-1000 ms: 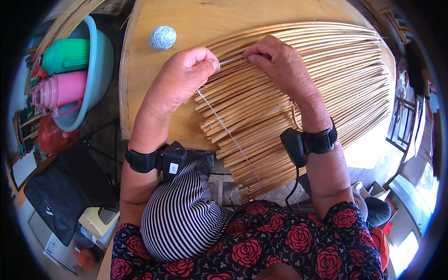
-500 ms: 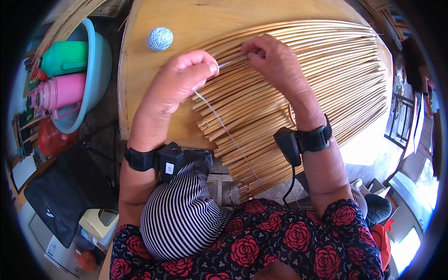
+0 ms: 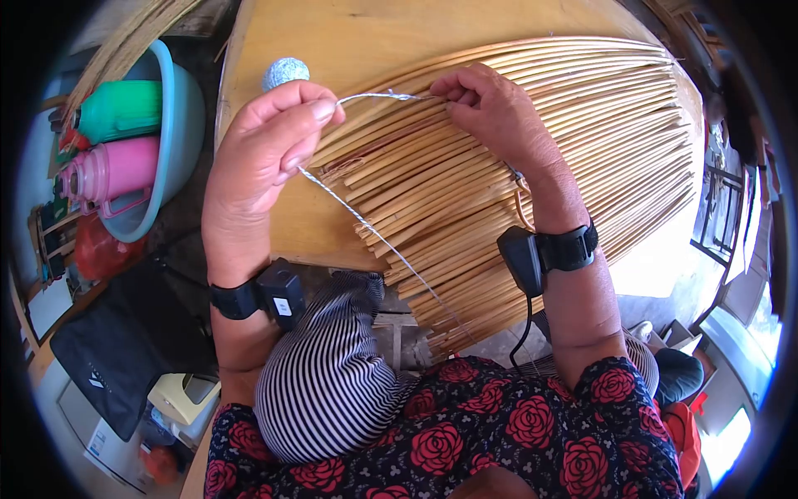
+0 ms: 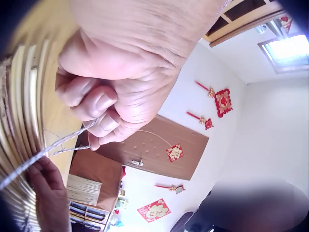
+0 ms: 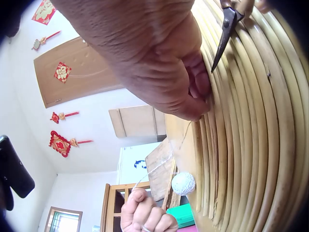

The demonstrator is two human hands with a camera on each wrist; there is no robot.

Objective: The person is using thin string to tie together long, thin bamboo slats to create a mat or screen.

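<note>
My left hand (image 3: 266,145) pinches a pale twisted string (image 3: 382,94) between thumb and forefinger, its other fingers curled around the same strand. From beneath that hand the string slants down across a fan of long, thin tan stalks (image 3: 465,216) lying on the table. My right hand (image 3: 503,116) hovers close over the upper stalks and pinches the string at its other side, with a small knot or kink in the span between. Dark-bladed scissors (image 5: 224,36) lie on the stalks near my right wrist. A ball of pale string (image 3: 287,73) sits behind my left hand, partly covered.
The wooden table (image 3: 349,33) carries the stalks, whose cut ends overhang its near edge. Left of it stands a blue basin (image 3: 170,150) with a green thermos (image 3: 125,110) and a pink thermos (image 3: 125,166). A black bag (image 3: 125,349) hangs lower left.
My left hand has moved left and slightly toward me, stretching a longer span of string between the hands. It now overlaps the ball. My right hand stays nearly in place.
</note>
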